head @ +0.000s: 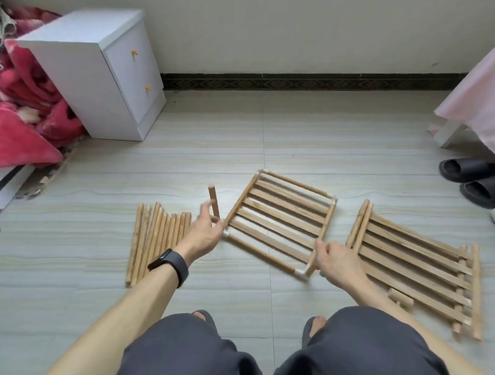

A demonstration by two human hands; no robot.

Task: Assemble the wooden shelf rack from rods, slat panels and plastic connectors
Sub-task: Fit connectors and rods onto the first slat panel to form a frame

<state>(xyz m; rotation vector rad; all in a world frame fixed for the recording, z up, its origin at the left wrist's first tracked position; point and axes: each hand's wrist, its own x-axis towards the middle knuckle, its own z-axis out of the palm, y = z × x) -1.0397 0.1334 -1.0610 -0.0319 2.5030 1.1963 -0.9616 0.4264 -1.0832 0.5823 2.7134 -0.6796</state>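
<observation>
Framed slat panel (279,222) with white corner connectors (302,272) between loose rods (154,239) and stacked panels (417,270).

My left hand (202,231) sits at the near-left corner of the framed slat panel (280,222), a short rod (214,201) standing upright just behind its fingers. My right hand (338,261) rests at the panel's near-right corner, so the panel lies on the floor (300,132) between and ahead of both hands. Left of my left hand lies a row of loose rods (157,241), side by side. Right of my right hand lies a stack of slat panels (417,268), with a small wooden piece (400,298) at its near edge. Far ahead and left stands a cabinet (94,73); far right, a pair of slippers (476,182).
</observation>
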